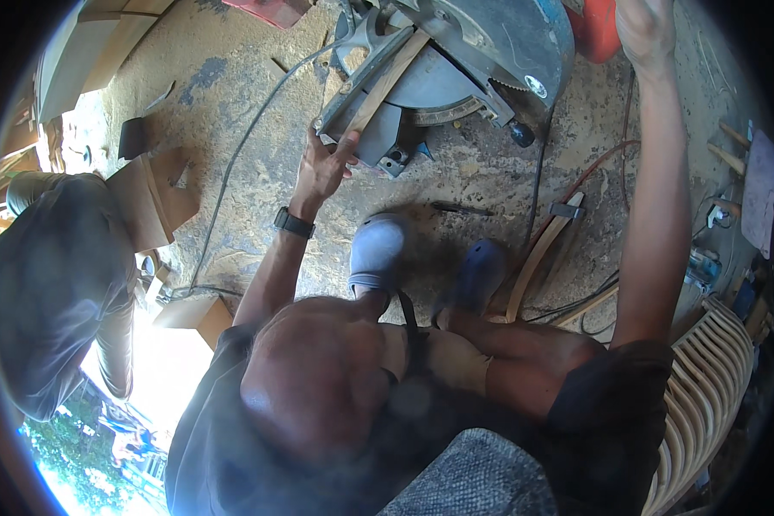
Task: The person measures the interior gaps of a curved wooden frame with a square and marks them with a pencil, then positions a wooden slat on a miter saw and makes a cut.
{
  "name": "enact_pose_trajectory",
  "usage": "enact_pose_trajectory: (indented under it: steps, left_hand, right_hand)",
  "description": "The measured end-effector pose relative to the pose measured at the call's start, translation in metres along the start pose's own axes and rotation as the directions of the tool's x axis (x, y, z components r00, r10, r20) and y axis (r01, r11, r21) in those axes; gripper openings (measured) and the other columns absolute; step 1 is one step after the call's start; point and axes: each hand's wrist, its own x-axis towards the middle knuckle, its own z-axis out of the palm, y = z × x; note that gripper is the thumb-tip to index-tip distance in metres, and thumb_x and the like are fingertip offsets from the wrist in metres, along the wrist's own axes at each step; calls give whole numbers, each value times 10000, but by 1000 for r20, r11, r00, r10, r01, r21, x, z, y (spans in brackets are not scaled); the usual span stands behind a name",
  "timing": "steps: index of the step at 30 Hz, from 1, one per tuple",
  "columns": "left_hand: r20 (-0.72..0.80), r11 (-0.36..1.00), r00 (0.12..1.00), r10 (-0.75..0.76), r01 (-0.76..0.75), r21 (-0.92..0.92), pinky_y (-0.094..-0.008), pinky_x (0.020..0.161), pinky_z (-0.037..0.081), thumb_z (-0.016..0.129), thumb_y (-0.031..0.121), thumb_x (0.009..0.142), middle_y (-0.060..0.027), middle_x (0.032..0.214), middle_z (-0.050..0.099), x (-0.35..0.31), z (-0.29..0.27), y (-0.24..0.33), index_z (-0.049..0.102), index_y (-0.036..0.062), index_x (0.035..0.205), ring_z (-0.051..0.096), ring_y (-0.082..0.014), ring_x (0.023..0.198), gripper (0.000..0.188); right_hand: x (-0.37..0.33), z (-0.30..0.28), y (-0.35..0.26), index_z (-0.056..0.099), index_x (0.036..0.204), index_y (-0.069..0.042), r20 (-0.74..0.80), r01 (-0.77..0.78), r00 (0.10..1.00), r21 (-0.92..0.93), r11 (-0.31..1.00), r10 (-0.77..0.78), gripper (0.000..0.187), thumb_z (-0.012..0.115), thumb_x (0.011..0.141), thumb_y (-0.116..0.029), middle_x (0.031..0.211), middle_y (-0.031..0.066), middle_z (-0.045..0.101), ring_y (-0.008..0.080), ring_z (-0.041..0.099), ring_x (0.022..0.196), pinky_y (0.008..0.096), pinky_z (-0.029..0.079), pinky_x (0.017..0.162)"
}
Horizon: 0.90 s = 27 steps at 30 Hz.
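A miter saw (525,43) with a round grey base stands on the floor at the top. Across its base, along the fence (365,82), lies a narrow wooden strip (393,80). My left hand (322,170), a dark watch on its wrist, grips the strip's near end, with the thumb on the wood and the fingers by the fence's end. At the top right my right hand (647,39) is closed beside the saw's red housing (597,33). The frame's edge cuts that hand off, so what it grips is hidden. Part of the toothed blade shows below the guard.
Black cables (242,150) run over the stained floor. Between my feet in blue clogs (377,249) and the right side lies a curved wooden piece with a clamp (566,210). Several curved slats (705,370) stack at the lower right. Another person (60,275) is at the left, near wooden blocks (155,198).
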Motion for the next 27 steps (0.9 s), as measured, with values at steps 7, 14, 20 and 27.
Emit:
enact_pose_trajectory:
  steps: [7,14,20,27]
  left_hand:
    - [3,1000,1000,3,-3,-14,-314,613,572,644,609,896,-203,822,721,0,-2,-5,362,-185,1362,717,-226,672,962]
    - [147,995,984,-101,95,42,-318,614,585,522,733,903,-188,781,708,0,-12,3,676,-106,984,731,-220,714,857]
    - [180,988,981,-79,53,145,-350,639,548,468,763,914,-135,703,673,1,-3,-1,722,-46,920,687,-204,685,848]
    - [119,989,990,-80,64,131,-400,759,523,450,727,946,-162,730,674,7,-8,-32,733,-4,1008,682,-275,795,786]
  right_hand:
    - [0,4,-2,530,1358,-49,-17,-11,1000,9,1000,11,472,663,956,-258,941,49,689,85,618,751,256,535,675]
    - [-2,7,-6,528,1358,-50,-17,-18,1000,-15,1000,18,474,659,955,-263,941,50,689,86,619,752,259,536,678]
    - [-7,-6,-3,526,1360,-53,-13,-16,1000,8,1000,16,468,656,955,-249,935,48,685,87,615,756,257,533,682]
    - [16,12,6,493,1403,-27,-66,-170,983,34,985,172,441,596,989,-144,1197,119,613,198,605,1060,329,498,913]
